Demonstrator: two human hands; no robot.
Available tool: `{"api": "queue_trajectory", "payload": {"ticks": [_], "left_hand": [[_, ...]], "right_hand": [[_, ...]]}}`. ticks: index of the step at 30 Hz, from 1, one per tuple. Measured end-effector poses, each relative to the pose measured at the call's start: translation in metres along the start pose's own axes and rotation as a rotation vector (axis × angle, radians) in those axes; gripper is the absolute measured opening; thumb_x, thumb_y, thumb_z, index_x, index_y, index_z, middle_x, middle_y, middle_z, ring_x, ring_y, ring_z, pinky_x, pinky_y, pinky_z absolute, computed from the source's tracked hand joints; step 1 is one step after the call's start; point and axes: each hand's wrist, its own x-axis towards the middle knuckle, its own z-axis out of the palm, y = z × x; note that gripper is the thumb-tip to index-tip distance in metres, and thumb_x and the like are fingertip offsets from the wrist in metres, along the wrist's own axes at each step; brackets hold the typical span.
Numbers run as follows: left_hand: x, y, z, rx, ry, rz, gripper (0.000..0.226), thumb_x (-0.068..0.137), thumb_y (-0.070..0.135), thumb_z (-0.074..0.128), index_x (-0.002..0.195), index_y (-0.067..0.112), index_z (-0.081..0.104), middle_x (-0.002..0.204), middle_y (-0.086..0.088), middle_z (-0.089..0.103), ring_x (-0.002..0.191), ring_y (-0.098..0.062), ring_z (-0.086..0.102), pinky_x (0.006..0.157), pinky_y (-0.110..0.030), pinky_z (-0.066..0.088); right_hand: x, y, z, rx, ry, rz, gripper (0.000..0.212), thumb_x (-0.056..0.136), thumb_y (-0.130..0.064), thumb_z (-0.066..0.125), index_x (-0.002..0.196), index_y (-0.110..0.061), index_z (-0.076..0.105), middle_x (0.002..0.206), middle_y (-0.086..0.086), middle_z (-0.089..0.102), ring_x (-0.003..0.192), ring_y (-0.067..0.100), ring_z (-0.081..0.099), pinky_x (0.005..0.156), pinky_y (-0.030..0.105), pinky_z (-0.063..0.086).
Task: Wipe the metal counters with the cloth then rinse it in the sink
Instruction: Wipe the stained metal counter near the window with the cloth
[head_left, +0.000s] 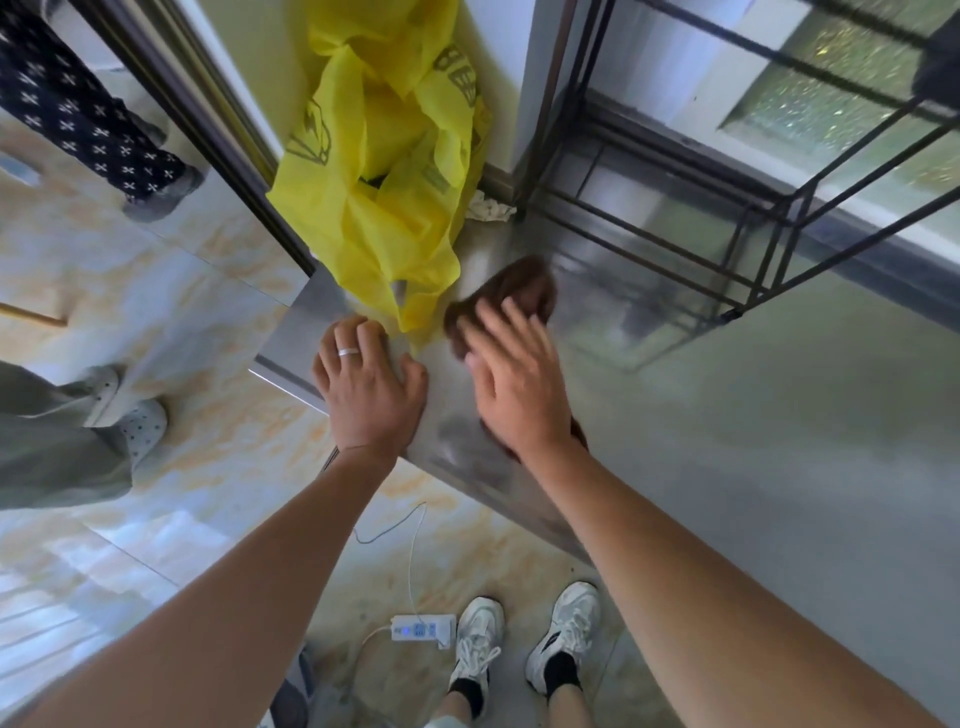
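Observation:
A brown cloth (519, 291) lies on the metal counter (727, 426) near its left corner. My right hand (514, 379) presses flat on the cloth with fingers spread, blurred by motion; the cloth shows beyond the fingertips and under the wrist. My left hand (366, 384), wearing a ring, rests flat on the counter's left end, fingers straight, just left of the cloth. No sink is in view.
A yellow plastic bag (384, 171) stands on the counter's far left corner, touching the cloth's edge. A black wire rack (727, 218) stands on the counter at the back right. A white rag (488, 208) lies behind the bag. A power strip (421, 629) and cable lie on the floor. Other people's legs stand at left.

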Motion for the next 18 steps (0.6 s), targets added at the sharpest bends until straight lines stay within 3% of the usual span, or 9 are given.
{"api": "queue_trajectory", "payload": {"ticks": [3, 5, 9, 14, 18], "left_hand": [[-0.001, -0.001, -0.001, -0.004, 0.005, 0.009, 0.034, 0.082, 0.034, 0.052, 0.105, 0.009, 0.050, 0.120, -0.011, 0.050, 0.118, -0.034, 0.044, 0.098, -0.046, 0.034], [-0.002, -0.001, -0.002, -0.004, 0.003, 0.005, 0.034, 0.083, 0.034, 0.049, 0.106, 0.009, 0.050, 0.119, -0.012, 0.050, 0.116, -0.035, 0.044, 0.098, -0.047, 0.035], [-0.002, 0.000, 0.000, -0.010, -0.003, -0.018, 0.032, 0.084, 0.033, 0.046, 0.105, 0.009, 0.050, 0.117, -0.016, 0.050, 0.113, -0.036, 0.045, 0.096, -0.048, 0.035], [-0.018, 0.006, -0.002, -0.070, 0.050, -0.032, 0.029, 0.087, 0.028, 0.041, 0.103, 0.007, 0.052, 0.113, -0.017, 0.053, 0.108, -0.034, 0.044, 0.093, -0.047, 0.032], [-0.054, 0.030, -0.005, -0.155, -0.008, 0.018, 0.033, 0.087, 0.029, 0.037, 0.106, 0.007, 0.052, 0.115, -0.017, 0.053, 0.109, -0.033, 0.042, 0.096, -0.047, 0.029]], "right_hand": [[-0.065, -0.009, -0.011, 0.080, -0.156, -0.232, 0.041, 0.105, -0.027, 0.049, 0.146, -0.024, 0.055, 0.160, -0.005, 0.042, 0.153, 0.020, 0.028, 0.123, 0.043, 0.025], [-0.075, -0.007, -0.013, 0.082, -0.186, -0.281, 0.041, 0.106, -0.028, 0.047, 0.147, -0.025, 0.053, 0.160, -0.007, 0.040, 0.154, 0.017, 0.025, 0.123, 0.041, 0.024], [-0.056, -0.011, -0.007, 0.064, -0.123, -0.216, 0.041, 0.107, -0.027, 0.043, 0.147, -0.022, 0.052, 0.159, -0.005, 0.043, 0.153, 0.018, 0.029, 0.123, 0.040, 0.023], [-0.034, -0.016, 0.006, 0.058, 0.005, -0.018, 0.043, 0.106, -0.028, 0.043, 0.147, -0.017, 0.053, 0.155, 0.002, 0.048, 0.149, 0.026, 0.036, 0.121, 0.044, 0.027], [-0.048, 0.000, 0.001, 0.037, 0.122, 0.162, 0.043, 0.105, -0.028, 0.045, 0.145, -0.015, 0.054, 0.155, 0.004, 0.048, 0.148, 0.027, 0.037, 0.122, 0.045, 0.026]]}}
